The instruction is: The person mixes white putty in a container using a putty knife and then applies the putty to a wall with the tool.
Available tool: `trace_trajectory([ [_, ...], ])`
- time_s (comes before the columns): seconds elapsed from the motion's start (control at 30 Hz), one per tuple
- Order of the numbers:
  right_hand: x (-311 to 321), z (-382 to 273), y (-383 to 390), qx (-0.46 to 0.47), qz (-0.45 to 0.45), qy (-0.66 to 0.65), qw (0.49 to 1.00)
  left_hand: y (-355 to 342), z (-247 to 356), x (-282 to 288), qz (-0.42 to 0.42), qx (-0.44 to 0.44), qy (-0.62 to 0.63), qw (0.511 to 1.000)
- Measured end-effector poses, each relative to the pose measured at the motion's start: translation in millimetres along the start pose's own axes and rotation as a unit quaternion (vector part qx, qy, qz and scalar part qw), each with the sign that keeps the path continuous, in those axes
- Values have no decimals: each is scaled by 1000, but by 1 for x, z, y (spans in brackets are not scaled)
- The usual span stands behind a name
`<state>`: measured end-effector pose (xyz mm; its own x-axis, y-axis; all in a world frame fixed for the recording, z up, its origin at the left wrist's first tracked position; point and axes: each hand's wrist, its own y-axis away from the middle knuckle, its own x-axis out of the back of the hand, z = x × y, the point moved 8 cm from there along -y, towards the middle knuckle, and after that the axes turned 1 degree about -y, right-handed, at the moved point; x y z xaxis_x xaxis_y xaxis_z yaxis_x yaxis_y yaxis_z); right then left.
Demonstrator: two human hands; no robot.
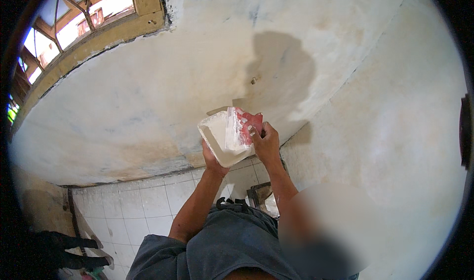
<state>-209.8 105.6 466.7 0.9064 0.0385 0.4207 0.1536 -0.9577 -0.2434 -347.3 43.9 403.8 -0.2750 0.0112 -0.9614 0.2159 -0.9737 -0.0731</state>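
My left hand grips a shallow off-white tray from below and at its left side, fingers mostly hidden behind it. Pale paste coats the inside of the tray, which is tilted toward me. My right hand is closed on a red putty scraper, thumb on its face. White paste is smeared over the scraper's pale blade edge. The blade lies across the right part of the tray; whether it touches the paste I cannot tell.
A patchy plastered wall rises ahead, meeting another wall at a right-hand corner. A yellow-framed window with bars is at upper left. Below are white floor tiles, a dark-framed object near my waist, and dark legs at lower left.
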Motion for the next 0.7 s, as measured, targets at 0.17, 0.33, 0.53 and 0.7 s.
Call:
trace_trajectory([
  [0.17, -10, 10, 5, -72, -70, -103, 990, 1, 0, -6, -20, 6, 20, 1000],
  [0.33, -22, 34, 16, -225, -102, -384, 890, 8, 11, -13, 0, 13, 14, 1000],
  [0.53, -9, 71, -3, -269, -13, -496, 826, 20, 18, 33, 57, -11, 19, 998],
  [0.7, -24, 111, -33, -215, 9, -501, 838, 39, 30, 59, 129, -34, -6, 991],
])
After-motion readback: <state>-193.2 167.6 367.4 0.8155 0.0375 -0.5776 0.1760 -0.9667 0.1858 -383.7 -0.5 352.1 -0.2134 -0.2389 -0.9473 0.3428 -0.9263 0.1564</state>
